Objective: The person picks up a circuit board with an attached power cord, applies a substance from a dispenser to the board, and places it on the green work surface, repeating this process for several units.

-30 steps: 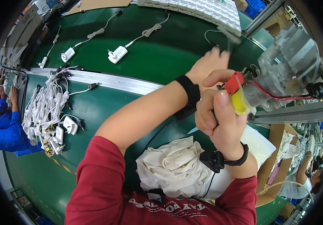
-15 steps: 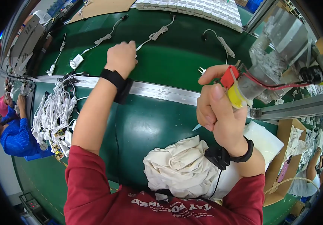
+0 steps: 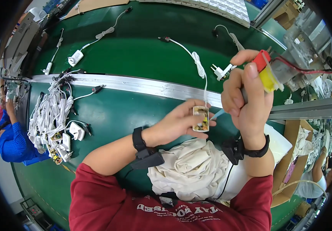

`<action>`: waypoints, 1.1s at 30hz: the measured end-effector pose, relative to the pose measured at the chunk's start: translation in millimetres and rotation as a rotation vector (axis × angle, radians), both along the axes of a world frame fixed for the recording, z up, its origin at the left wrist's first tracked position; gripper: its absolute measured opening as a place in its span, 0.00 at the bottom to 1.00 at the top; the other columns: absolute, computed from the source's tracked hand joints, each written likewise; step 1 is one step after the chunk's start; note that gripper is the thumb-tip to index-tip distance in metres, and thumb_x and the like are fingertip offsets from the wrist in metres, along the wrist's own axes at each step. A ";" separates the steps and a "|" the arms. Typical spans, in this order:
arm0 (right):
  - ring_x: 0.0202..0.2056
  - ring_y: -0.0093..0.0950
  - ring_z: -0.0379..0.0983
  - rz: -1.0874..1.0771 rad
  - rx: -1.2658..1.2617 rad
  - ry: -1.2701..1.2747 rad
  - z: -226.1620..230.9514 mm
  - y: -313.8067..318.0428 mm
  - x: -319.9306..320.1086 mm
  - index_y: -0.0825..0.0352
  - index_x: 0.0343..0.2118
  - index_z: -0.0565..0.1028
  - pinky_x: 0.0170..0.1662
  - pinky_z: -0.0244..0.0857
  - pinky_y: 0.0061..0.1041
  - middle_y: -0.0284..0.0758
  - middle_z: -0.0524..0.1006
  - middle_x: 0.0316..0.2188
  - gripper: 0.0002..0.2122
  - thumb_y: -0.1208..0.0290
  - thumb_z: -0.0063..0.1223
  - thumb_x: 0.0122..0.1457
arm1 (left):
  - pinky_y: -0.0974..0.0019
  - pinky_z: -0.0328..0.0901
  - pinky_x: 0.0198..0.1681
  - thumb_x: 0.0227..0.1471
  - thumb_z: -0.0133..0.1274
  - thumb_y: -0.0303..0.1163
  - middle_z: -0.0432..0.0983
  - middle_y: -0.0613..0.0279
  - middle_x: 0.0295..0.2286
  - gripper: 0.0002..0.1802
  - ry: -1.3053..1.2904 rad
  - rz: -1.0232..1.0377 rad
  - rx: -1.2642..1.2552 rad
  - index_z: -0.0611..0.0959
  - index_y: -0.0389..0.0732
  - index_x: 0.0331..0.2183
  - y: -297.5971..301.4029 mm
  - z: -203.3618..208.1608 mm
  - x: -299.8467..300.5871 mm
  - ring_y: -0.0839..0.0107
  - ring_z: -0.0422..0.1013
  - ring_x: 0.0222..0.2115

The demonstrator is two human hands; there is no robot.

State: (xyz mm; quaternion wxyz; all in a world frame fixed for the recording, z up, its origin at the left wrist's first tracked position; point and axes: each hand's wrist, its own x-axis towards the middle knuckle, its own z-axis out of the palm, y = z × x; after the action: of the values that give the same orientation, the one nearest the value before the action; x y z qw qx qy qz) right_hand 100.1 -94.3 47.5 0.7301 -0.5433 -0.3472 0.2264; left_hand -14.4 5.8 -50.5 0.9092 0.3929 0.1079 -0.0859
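My left hand [image 3: 172, 122] pinches an opened white power adapter [image 3: 204, 126] whose housing shows a small circuit board. Its white cord [image 3: 198, 63] runs away over the metal rail onto the green belt. Beside it, to the right, my right hand [image 3: 247, 94] is closed round something largely hidden in the fist. A red block [image 3: 261, 59] and a yellow-banded part [image 3: 270, 79] with red and black wires rise at my thumb, below a grey, residue-smeared device. From under the fist, a light blue pointed tip [image 3: 218, 114] slants toward the adapter.
Several corded adapters, one a white adapter [image 3: 75, 58], lie on the green belt [image 3: 142, 50]. A heap of white cords [image 3: 54, 115] is at left. Crumpled cream cloth [image 3: 191, 169] lies before me; a cardboard box [image 3: 289, 165] stands right. People sit at both sides.
My left hand has come back from the belt toward me, bringing the adapter and trailing its cord. My right hand has shifted up and right with the blue tip.
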 end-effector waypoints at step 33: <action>0.07 0.14 0.46 0.013 -0.031 0.012 -9.1 3.9 -9.8 0.65 0.36 0.60 0.10 0.41 0.15 0.25 0.55 0.08 0.15 0.55 0.38 0.63 | 0.61 0.71 0.43 0.57 0.41 0.25 0.68 0.55 0.47 0.20 0.001 0.009 -0.067 0.63 0.41 0.52 1.2 -15.4 -3.1 0.68 0.67 0.48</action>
State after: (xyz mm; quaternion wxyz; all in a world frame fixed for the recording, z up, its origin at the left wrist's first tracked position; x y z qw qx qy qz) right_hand 90.3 -90.4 38.3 0.7221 -0.5510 -0.3428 0.2395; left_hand -17.5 7.1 -65.9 0.9221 0.3617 0.1073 -0.0856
